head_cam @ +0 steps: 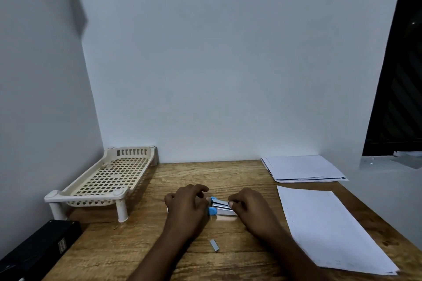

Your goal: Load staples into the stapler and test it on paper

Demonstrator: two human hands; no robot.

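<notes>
A small blue and silver stapler (221,206) lies on the wooden table (159,246), its metal parts spread apart between my two hands. My left hand (188,209) grips its blue end from the left. My right hand (250,209) pinches the metal end from the right. A short grey strip of staples (214,245) lies loose on the table just in front of the hands. A white sheet of paper (328,228) lies flat to the right of my right hand.
A cream perforated plastic rack (107,180) on short legs stands at the back left. A black box (38,251) sits at the front left edge. A stack of papers (301,169) lies at the back right against the wall.
</notes>
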